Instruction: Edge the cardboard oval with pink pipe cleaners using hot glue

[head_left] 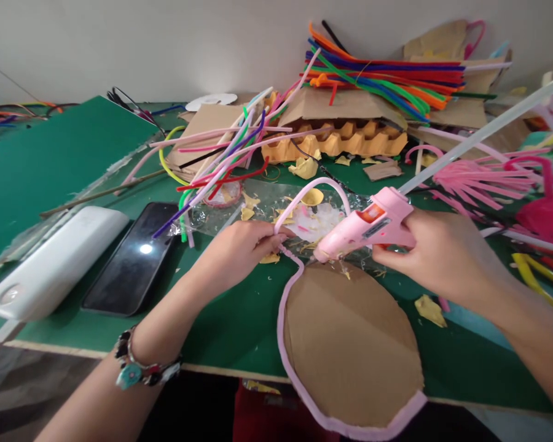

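Note:
My left hand (pixel 253 242) pinches a pink pipe cleaner (pixel 282 307) near the top left of a round cardboard piece (pixel 354 344). The pipe cleaner lies along the cardboard's left and bottom edge, and its free part loops up and over to the right behind the glue gun. My right hand (pixel 435 248) is wrapped around the handle of a pink glue gun (pixel 366 224). A long translucent glue stick (pixel 483 135) sticks out of its back. The nozzle points down left, at the cardboard's upper edge; whether it touches cannot be made out.
A black phone (pixel 131 264) and a white power bank (pixel 58 261) lie to the left. Behind are loose pipe cleaners (pixel 230 144), an egg carton (pixel 336 141) and a colourful pipe cleaner bundle (pixel 387 77). Pink tasselled pieces (pixel 483 178) lie right. The cardboard overhangs the table's front edge.

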{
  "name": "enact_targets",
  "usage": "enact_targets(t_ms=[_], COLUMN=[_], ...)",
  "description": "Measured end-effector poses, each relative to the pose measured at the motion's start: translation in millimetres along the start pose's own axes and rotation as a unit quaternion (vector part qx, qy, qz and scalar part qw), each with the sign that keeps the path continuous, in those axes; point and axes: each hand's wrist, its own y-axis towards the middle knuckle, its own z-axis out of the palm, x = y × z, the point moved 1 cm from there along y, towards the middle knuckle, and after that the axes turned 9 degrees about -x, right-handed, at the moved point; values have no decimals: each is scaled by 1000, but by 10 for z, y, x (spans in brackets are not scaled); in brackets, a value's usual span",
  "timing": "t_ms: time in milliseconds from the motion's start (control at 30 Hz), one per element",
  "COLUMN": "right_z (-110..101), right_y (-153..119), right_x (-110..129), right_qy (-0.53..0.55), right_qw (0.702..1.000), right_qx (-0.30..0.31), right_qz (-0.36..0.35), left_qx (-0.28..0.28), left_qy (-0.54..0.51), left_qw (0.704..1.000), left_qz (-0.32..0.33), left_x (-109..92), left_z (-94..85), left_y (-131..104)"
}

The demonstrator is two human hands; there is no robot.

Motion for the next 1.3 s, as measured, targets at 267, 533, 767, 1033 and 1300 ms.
enact_targets(t_ms=[267, 533, 767, 1033, 1300], right_z=[27, 1, -16, -34, -28], right_y=[-9, -24, -17, -23, -21], right_x=[12, 21, 16, -6, -32], right_qy=[-16, -48, -56, -67, -74], right_qw=[1000, 997, 996, 995, 991], right_qx=[18, 31, 47, 75, 108], right_qz=[-10, -53, -56, -22, -8], left_qx=[-4, 4, 4, 9, 5], left_qy=[11, 20, 21, 28, 24], left_qw=[1000, 1000, 1000, 1000, 1000], left_qz=[15, 21, 20, 9, 6], left_x=[-1, -26, -45, -33, -30], left_z=[-7, -25, -31, -28, -24], left_y=[3, -5, -8, -2, 3])
